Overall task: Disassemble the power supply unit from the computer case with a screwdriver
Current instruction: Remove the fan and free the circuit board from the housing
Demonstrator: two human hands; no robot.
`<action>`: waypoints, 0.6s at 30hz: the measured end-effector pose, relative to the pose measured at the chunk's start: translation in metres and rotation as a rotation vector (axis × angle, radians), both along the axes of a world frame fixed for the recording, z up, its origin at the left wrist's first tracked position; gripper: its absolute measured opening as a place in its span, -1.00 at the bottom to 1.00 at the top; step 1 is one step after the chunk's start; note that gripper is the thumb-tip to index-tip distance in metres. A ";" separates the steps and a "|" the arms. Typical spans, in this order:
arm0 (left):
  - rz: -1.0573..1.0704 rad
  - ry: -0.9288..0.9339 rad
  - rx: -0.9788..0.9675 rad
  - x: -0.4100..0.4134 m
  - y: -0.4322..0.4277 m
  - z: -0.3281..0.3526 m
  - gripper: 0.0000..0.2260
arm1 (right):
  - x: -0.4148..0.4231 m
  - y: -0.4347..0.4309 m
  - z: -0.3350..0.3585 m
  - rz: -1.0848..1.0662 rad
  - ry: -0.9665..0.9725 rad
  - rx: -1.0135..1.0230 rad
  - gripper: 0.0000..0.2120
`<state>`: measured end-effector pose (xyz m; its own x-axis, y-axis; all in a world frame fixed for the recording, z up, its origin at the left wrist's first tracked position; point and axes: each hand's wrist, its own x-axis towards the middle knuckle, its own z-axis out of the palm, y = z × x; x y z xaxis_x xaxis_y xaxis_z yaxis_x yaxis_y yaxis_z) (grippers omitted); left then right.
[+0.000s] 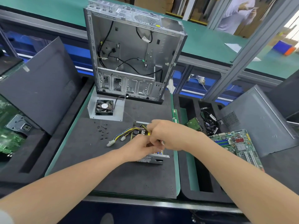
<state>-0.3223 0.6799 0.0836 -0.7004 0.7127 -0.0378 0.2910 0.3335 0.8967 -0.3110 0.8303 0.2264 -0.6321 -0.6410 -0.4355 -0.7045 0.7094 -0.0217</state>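
Both hands are working close together on the power supply unit (152, 159), which is lying out of the computer case (129, 54) on the foam mat (121, 175).
The left hand (139, 149) is gripping the unit's near end, seemingly steadying it, while the right hand (165, 135) is curling tight just above its open top. The hands are hiding most of the unit, so whether the right fist is holding a screwdriver cannot be told. Loose screws (102, 130) are lying beside the wire bundle (124, 133), probably parked within reach.
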 end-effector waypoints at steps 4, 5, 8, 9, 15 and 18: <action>0.009 -0.028 -0.029 -0.001 0.001 0.002 -0.89 | 0.006 0.004 -0.002 -0.119 0.011 -0.072 -0.81; 0.016 -0.030 -0.027 -0.002 0.001 0.002 -0.92 | 0.008 0.004 -0.004 -0.216 0.065 -0.074 -0.74; 0.035 -0.102 0.044 0.000 0.003 0.003 -0.93 | 0.012 -0.006 -0.011 -0.500 0.298 0.097 -0.55; 0.032 -0.122 0.060 0.000 0.004 0.002 -0.90 | 0.011 -0.009 -0.014 -0.554 0.300 0.120 -0.55; 0.009 -0.092 0.014 -0.005 0.002 -0.004 -0.86 | 0.003 0.004 -0.003 -0.387 -0.016 -0.036 -0.85; -0.001 -0.071 0.041 -0.004 0.001 -0.002 -0.86 | 0.001 0.014 0.002 -0.217 -0.040 -0.026 -0.78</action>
